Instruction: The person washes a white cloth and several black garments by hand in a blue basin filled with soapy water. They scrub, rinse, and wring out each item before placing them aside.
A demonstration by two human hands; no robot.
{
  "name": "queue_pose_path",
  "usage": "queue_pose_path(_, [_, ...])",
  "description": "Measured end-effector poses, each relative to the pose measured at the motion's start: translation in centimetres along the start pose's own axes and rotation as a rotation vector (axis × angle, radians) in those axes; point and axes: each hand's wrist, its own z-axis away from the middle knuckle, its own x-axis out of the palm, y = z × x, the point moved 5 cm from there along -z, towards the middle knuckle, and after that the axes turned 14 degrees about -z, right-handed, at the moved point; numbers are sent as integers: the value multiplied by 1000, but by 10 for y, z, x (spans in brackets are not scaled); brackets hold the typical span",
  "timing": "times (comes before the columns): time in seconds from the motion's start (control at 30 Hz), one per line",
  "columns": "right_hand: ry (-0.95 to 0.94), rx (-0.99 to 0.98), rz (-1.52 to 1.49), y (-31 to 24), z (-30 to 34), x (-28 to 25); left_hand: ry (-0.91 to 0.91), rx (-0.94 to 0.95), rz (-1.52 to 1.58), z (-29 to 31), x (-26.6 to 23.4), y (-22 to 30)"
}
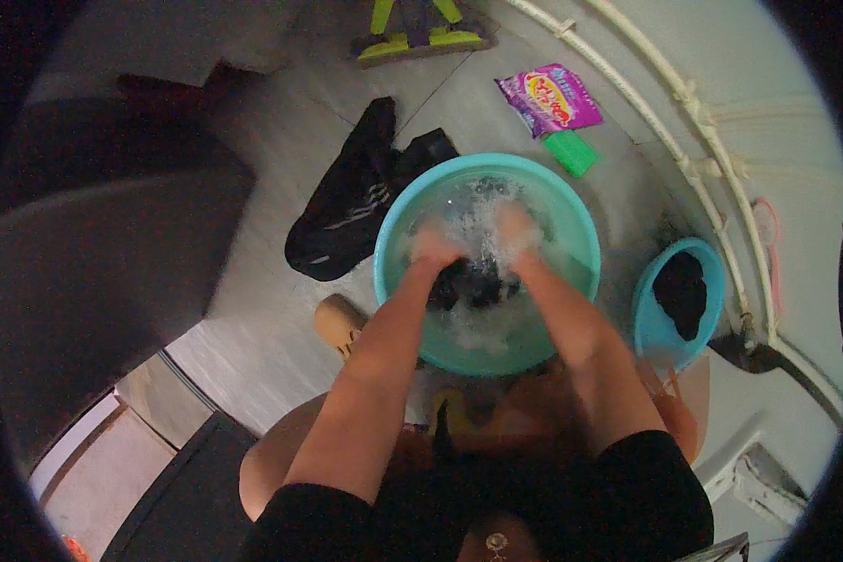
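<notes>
Both of my hands are down in a large turquoise basin [591, 267] of cloudy, splashing water. On the left side of the water is my left hand [435, 244], and my right hand [516, 231] is a little farther off to its right. Dark wet cloth [476, 284] lies in the water between and just nearer than the hands; its kind cannot be made out. Motion and splashes smear the fingers of both hands, so their grip on the cloth is hidden. A black garment with white stripes [347, 211] lies on the floor, against the basin's left side.
Beyond the basin on the right lie a purple packet [554, 101] and a green bar [570, 154]. A smaller blue basin [648, 323] with black cloth [681, 294] stands right, near wall pipes [712, 178]. A yellow-green mop head [421, 42] is at the back.
</notes>
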Motion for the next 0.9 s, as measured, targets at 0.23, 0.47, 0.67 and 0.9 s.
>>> queue_pose_path(0.23, [130,-28,-403,25,42,-64,208,251,-348,92,-83,107])
queue_pose_path(0.47, [315,-333,163,-24,108,-44,261,374,-253,134,-76,87])
queue_pose_path(0.67, [-145,-258,377,-2,102,22,-45,69,-462,120,-36,62])
queue_pose_path(0.9, [-130,-330,120,34,58,26,-200,207,-601,61,4,43])
